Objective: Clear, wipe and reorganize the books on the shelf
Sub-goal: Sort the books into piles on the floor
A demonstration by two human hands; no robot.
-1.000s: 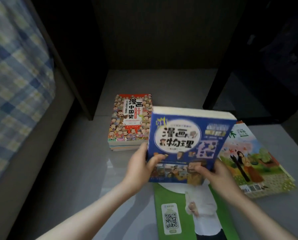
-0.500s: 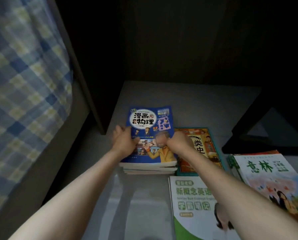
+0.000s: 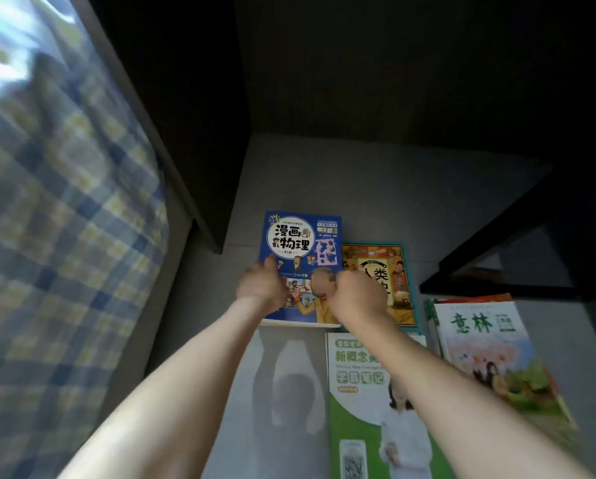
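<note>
Blue book (image 3: pixel 301 236) is laid flat, cover up, with pale page edges shown beneath its near edge. Its left edge is held by the left hand (image 3: pixel 260 288), thumb set on the cover. The right hand (image 3: pixel 357 299) is curled over its near right corner; whether anything is pinched there cannot be told through the blur. An orange book (image 3: pixel 393 271) is laid touching its right side, a green-and-white book (image 3: pixel 355 392) nearer than it, and the dark shelf (image 3: pixel 358 98) is opened just behind it.

The physics book (image 3: pixel 303 243) lies at the shelf (image 3: pixel 358 174) mouth. The history book (image 3: pixel 389 267) is just right of it, the workbook (image 3: pixel 355 375) before both, and the magazine (image 3: pixel 490 350) rightmost.
</note>
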